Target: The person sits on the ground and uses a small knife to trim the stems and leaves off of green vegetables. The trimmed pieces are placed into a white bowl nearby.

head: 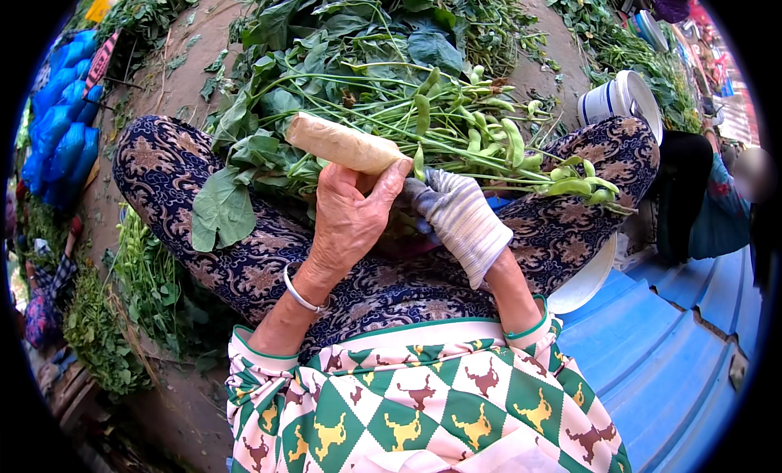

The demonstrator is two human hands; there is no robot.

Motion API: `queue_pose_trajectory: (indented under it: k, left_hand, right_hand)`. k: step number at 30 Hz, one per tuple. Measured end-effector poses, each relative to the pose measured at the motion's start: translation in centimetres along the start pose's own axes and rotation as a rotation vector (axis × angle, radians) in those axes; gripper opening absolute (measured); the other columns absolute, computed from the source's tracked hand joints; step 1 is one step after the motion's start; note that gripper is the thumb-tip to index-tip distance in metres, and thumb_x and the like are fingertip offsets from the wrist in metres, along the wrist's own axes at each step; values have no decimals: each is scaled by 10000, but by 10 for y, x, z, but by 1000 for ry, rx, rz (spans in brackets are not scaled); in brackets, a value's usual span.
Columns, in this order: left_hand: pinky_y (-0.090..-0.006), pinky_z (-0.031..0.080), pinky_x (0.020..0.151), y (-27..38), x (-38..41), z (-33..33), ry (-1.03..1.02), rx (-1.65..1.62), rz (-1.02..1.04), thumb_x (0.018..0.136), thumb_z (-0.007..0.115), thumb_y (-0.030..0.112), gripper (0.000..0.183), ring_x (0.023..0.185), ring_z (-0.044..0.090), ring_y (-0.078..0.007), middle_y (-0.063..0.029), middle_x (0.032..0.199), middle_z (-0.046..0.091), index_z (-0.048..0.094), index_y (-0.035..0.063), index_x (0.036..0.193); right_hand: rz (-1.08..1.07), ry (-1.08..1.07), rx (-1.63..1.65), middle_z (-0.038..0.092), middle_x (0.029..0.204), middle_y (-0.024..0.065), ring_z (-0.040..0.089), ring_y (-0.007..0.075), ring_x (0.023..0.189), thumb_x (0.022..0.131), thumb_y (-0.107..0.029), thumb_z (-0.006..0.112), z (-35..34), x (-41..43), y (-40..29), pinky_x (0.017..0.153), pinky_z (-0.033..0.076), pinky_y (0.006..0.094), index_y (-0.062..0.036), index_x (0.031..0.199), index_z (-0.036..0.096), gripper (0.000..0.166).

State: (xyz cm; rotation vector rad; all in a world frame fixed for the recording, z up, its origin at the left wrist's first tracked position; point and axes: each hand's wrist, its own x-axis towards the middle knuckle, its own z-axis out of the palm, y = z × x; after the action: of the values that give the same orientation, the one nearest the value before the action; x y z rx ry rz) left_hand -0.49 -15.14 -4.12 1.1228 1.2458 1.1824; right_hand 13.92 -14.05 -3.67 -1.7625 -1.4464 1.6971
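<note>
My left hand [357, 210], bare with a silver bangle [299, 290] at the wrist, is closed around a pale tan roll [342, 142] of a material I cannot make out. My right hand [461, 213] wears a striped knit glove with grey fingertips. Its fingers are curled beside my left thumb, and whether they pinch anything is hidden. A green bean pod [418, 163] stands upright between the two hands. Just beyond them, cut bean plants [464, 131] with pods and long stems lie across my lap. One broad leaf [223, 210] hangs over my left thigh.
A leafy heap [342, 33] rises ahead on bare soil. A white bucket [620, 100] lies tilted beyond my right knee. Blue corrugated sheeting [647, 363] covers the ground at right. Blue plastic bags [67, 119] stand at far left. Another person [715, 198] sits at right.
</note>
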Motion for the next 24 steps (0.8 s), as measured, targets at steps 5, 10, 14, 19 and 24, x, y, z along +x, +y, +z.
queue_pose_trajectory:
  k: [5,10,14,19,24]
  left_hand:
    - [-239,482,660,-4,0,0,-26,63,39,817,661,118,216,712,599,-101,-54,807,645,611,-28,968]
    - [-224,460,750,2,-1,1,-16,-57,-81,839,637,98,161,805,584,-90,-43,871,639,608,-11,954]
    - [-232,467,761,7,0,-3,-13,-137,-112,848,628,115,164,798,601,-102,-59,876,656,608,-11,951]
    - [-225,455,764,8,0,-3,-30,-146,-108,848,626,106,137,807,583,-89,-32,862,636,612,9,944]
    - [-216,457,705,15,-4,4,-5,-109,-12,814,671,102,190,770,569,-80,-32,838,628,613,-25,944]
  right_hand:
    - [-455,231,-500,574,662,171,502,268,512,872,-152,533,3,5,22,492,426,348,-9,899,578,153]
    - [-487,114,-258,589,722,96,519,178,587,916,-199,475,0,5,30,526,422,322,-8,924,595,226]
    - [-275,-79,272,463,562,-32,371,60,454,956,-312,412,-8,-8,15,403,293,220,-61,893,639,344]
    - [-170,-155,212,509,579,-27,413,66,468,926,-334,482,-21,-10,5,418,335,227,-55,925,643,322]
    - [-374,103,-303,620,699,110,575,209,608,813,-330,640,-15,3,4,592,471,367,-9,946,608,349]
